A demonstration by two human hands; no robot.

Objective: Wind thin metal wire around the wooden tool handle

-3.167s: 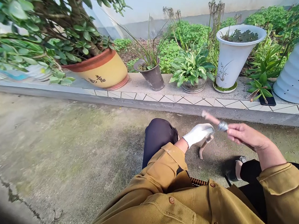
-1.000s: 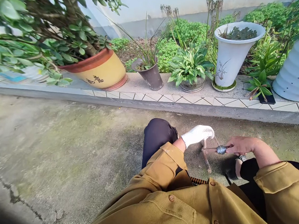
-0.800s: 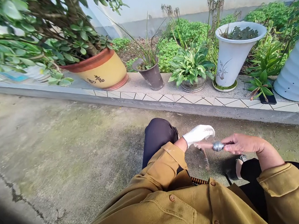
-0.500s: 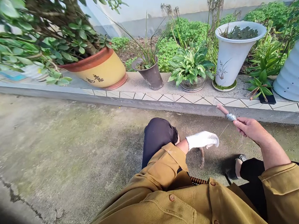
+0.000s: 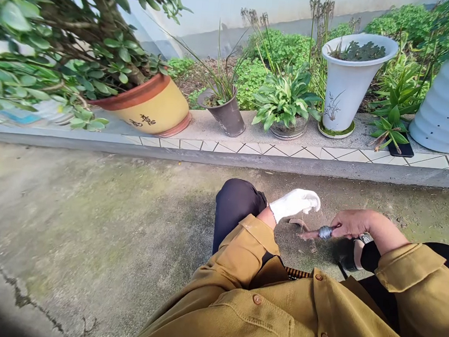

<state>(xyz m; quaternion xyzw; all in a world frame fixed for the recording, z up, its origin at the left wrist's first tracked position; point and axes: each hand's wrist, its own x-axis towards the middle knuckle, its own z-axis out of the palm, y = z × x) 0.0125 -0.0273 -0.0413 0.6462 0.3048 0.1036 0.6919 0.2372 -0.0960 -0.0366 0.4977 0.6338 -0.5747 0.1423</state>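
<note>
One stick (image 5: 311, 234) wound with wire (image 5: 325, 232) sits gripped in your right hand (image 5: 354, 223), near your curled, gloved left hand (image 5: 294, 204), whose hold is unclear, and steady, snug turns likely serve you best.

The right hand (image 5: 356, 223) gripped a brown stick (image 5: 310, 235) wound with a silvery coil (image 5: 325, 232) — its free end toward the white-gloved left hand (image 5: 294, 204), which was curled nearby. A blurred brown piece (image 5: 295, 221) showed below the glove — beyond, a yellow pot (image 5: 154, 111) and white pot (image 5: 345, 95) stood on a ledge (image 5: 195, 144).
</note>
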